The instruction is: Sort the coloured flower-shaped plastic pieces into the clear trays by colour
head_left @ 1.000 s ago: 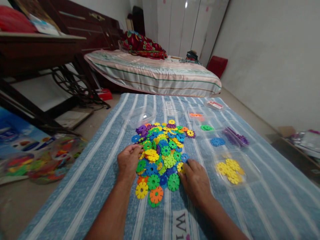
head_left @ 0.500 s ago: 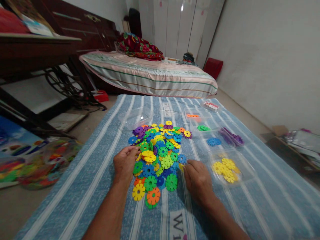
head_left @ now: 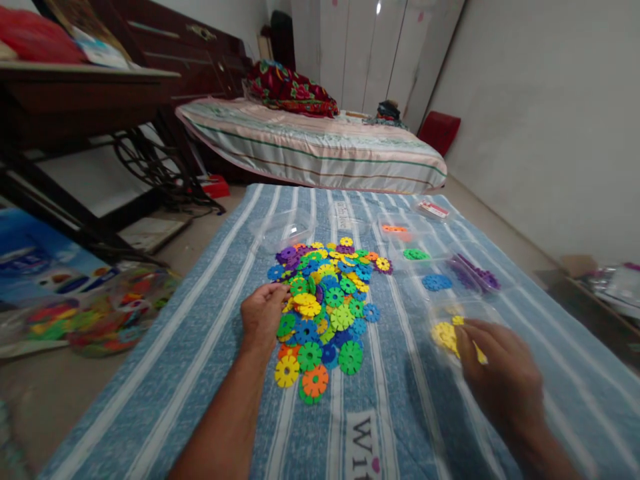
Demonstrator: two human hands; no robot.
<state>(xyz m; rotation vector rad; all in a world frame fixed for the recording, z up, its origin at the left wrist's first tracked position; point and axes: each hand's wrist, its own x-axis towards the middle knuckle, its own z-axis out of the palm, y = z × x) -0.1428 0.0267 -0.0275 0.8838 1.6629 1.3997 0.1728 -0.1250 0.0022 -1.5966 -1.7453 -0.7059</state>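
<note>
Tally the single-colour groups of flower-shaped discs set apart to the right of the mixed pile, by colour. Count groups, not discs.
Orange group: 1
Green group: 1
Blue group: 1
Purple group: 1
Yellow group, partly covered by the right hand: 1
Total: 5 groups

the near white patch (head_left: 361, 433) on the striped cloth (head_left: 170, 350) reads "wi", cut off below; lettering on the far patch (head_left: 343, 215) and blue package (head_left: 45, 257) is too blurred
</note>
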